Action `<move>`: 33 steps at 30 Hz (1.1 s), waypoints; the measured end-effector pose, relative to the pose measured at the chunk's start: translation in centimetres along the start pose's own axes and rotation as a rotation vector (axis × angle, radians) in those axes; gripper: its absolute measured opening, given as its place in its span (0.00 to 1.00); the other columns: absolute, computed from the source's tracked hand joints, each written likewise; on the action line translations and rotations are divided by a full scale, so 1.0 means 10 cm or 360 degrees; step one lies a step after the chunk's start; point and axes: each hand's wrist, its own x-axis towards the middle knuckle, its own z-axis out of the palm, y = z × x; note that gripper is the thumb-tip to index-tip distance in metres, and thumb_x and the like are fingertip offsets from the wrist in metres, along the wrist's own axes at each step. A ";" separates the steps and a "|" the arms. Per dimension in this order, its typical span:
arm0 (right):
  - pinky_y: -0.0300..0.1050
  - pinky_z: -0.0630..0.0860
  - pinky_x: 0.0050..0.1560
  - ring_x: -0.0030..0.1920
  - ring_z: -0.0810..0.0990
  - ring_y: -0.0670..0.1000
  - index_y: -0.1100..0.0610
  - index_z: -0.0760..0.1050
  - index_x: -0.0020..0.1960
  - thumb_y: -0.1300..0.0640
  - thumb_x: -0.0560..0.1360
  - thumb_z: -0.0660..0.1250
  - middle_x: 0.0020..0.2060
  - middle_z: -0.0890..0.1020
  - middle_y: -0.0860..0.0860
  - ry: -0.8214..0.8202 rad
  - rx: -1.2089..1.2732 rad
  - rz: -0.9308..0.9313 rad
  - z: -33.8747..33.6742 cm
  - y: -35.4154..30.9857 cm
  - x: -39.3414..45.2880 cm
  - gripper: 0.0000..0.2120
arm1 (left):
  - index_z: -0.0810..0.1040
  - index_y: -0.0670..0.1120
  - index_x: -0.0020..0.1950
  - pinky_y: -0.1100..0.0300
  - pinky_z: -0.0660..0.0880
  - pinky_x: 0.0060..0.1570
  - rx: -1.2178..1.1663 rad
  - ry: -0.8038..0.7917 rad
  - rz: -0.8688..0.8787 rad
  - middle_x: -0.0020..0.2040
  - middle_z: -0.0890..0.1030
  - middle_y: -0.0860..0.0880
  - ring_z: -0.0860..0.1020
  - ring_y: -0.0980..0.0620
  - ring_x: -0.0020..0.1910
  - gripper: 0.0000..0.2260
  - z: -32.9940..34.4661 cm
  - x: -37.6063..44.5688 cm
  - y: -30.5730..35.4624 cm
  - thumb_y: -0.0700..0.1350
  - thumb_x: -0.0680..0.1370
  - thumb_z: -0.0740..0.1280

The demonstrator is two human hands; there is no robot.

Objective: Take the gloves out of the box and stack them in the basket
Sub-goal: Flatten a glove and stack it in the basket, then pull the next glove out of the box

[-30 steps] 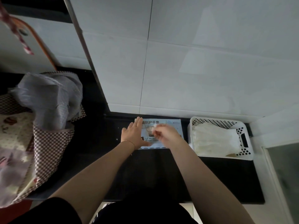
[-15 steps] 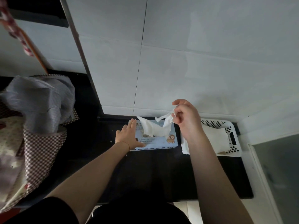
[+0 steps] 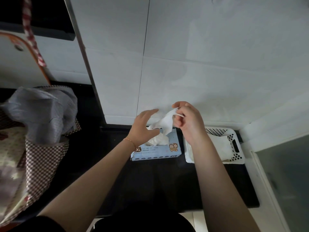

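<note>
A: Right hand [image 3: 187, 119]?

B: Raised above the counter [image 3: 158, 181], fingers curled, pinching the top edge of a thin white glove [image 3: 167, 121]. The glove hangs from that pinch toward the box [image 3: 157, 150].

A: And the left hand [image 3: 143, 128]?

B: Also raised, just left of the glove. Fingers straight and spread, thumb out toward the hanging part. Whether any fingertip touches the glove, cannot tell. Thin bracelet [image 3: 129, 140] on that wrist.

A: Box position?

B: Flat on the dark counter, close to the white tiled wall [image 3: 200, 64]. Pale blue, "XL" printed at the near left corner, small cartoon figure at the right. A bunched tuft of white gloves [image 3: 158, 140] sticks up from the top opening.

A: Is the held glove free of the box?

B: Its lower end comes down close over that tuft; joined or apart, cannot tell.

A: Basket?

B: White basket [image 3: 237, 148] with perforated walls, just right of the box, partly behind the right forearm. A flat stack of white gloves [image 3: 220, 146] lies inside.

A: Elsewhere?

B: Far left, a checked fabric bag [image 3: 41, 158] with a grey plastic bag [image 3: 41, 114] bulging from its top.
</note>
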 end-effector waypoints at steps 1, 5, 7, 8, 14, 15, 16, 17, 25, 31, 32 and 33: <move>0.46 0.53 0.32 0.24 0.61 0.51 0.61 0.75 0.43 0.65 0.64 0.57 0.26 0.62 0.53 -0.0015 0.0007 0.0003 0.01 0.00 -0.01 0.11 | 0.75 0.53 0.67 0.60 0.61 0.66 0.0003 -0.0033 0.0022 0.67 0.73 0.54 0.68 0.54 0.67 0.24 0.00 0.01 0.06 0.46 0.71 0.74; 0.44 0.55 0.30 0.24 0.63 0.51 0.62 0.75 0.44 0.64 0.64 0.58 0.27 0.62 0.54 -0.0015 0.0024 -0.0007 -0.04 -0.02 -0.03 0.11 | 0.81 0.53 0.48 0.64 0.68 0.56 -0.0165 -0.0049 -0.0213 0.52 0.80 0.57 0.76 0.58 0.54 0.02 0.02 0.01 0.19 0.47 0.76 0.72; 0.42 0.58 0.28 0.25 0.62 0.51 0.61 0.75 0.45 0.64 0.65 0.58 0.27 0.64 0.53 0.0026 0.0000 -0.0010 -0.10 -0.02 -0.04 0.11 | 0.82 0.47 0.44 0.61 0.71 0.48 -0.0299 -0.0079 -0.0342 0.44 0.83 0.53 0.77 0.56 0.44 0.05 0.01 0.02 0.20 0.47 0.77 0.69; 0.42 0.59 0.28 0.25 0.62 0.51 0.61 0.75 0.45 0.64 0.66 0.58 0.27 0.64 0.53 0.0057 -0.0006 -0.0009 -0.13 -0.02 -0.04 0.11 | 0.82 0.45 0.43 0.60 0.71 0.45 -0.0357 -0.0095 -0.0384 0.40 0.82 0.51 0.76 0.55 0.40 0.07 -0.01 0.01 0.22 0.46 0.77 0.69; 0.43 0.63 0.29 0.26 0.64 0.52 0.62 0.78 0.51 0.69 0.74 0.55 0.28 0.67 0.54 0.0239 -0.0030 0.0014 -0.27 0.01 -0.03 0.14 | 0.71 0.41 0.35 0.64 0.66 0.35 -0.0548 -0.0155 -0.0479 0.30 0.70 0.51 0.67 0.54 0.31 0.18 -0.11 0.01 0.31 0.50 0.79 0.67; 0.43 0.64 0.29 0.26 0.65 0.51 0.62 0.80 0.52 0.69 0.75 0.56 0.28 0.68 0.53 0.0237 -0.0088 0.0029 -0.29 0.01 -0.03 0.15 | 0.72 0.40 0.35 0.63 0.67 0.37 -0.0591 -0.0170 -0.0492 0.32 0.70 0.49 0.67 0.53 0.32 0.19 -0.12 0.01 0.31 0.52 0.79 0.67; 0.43 0.65 0.30 0.26 0.66 0.51 0.61 0.81 0.52 0.68 0.75 0.56 0.28 0.68 0.53 0.0228 -0.0176 0.0049 -0.32 0.01 -0.03 0.16 | 0.74 0.40 0.36 0.61 0.68 0.40 -0.0629 -0.0178 -0.0511 0.33 0.73 0.49 0.70 0.52 0.35 0.19 -0.14 0.01 0.31 0.53 0.80 0.66; 0.43 0.66 0.31 0.27 0.67 0.51 0.60 0.82 0.52 0.68 0.76 0.55 0.28 0.69 0.53 0.0210 -0.0270 0.0076 -0.35 0.02 -0.03 0.17 | 0.77 0.41 0.37 0.59 0.70 0.43 -0.0658 -0.0188 -0.0529 0.35 0.76 0.49 0.73 0.52 0.37 0.18 -0.16 0.01 0.31 0.53 0.80 0.66; 0.39 0.76 0.41 0.36 0.77 0.44 0.53 0.82 0.55 0.54 0.72 0.75 0.39 0.83 0.44 -0.0202 -0.0962 0.0273 -0.45 0.02 -0.13 0.12 | 0.83 0.37 0.49 0.50 0.74 0.53 -0.0888 -0.0277 -0.0665 0.47 0.84 0.38 0.81 0.44 0.45 0.27 -0.26 -0.01 0.31 0.62 0.70 0.68; 0.41 0.76 0.43 0.41 0.78 0.49 0.58 0.81 0.48 0.55 0.76 0.69 0.39 0.80 0.51 0.0085 -0.1020 0.0194 -0.42 0.09 -0.09 0.06 | 0.82 0.36 0.49 0.57 0.73 0.42 -0.0959 -0.0258 -0.0732 0.37 0.83 0.45 0.79 0.48 0.36 0.18 -0.30 -0.04 0.26 0.52 0.78 0.66; 0.42 0.77 0.45 0.43 0.80 0.49 0.58 0.81 0.47 0.55 0.76 0.69 0.40 0.81 0.50 0.0097 -0.0927 0.0187 -0.43 0.09 -0.09 0.06 | 0.82 0.35 0.49 0.53 0.73 0.45 -0.0959 -0.0238 -0.0748 0.39 0.82 0.42 0.79 0.45 0.39 0.22 -0.32 -0.05 0.24 0.55 0.74 0.69; 0.43 0.78 0.48 0.45 0.81 0.49 0.58 0.80 0.46 0.56 0.77 0.68 0.41 0.82 0.49 0.0097 -0.0808 0.0180 -0.43 0.09 -0.09 0.05 | 0.81 0.35 0.49 0.49 0.72 0.48 -0.0940 -0.0224 -0.0768 0.41 0.82 0.40 0.78 0.43 0.42 0.25 -0.33 -0.05 0.23 0.58 0.70 0.70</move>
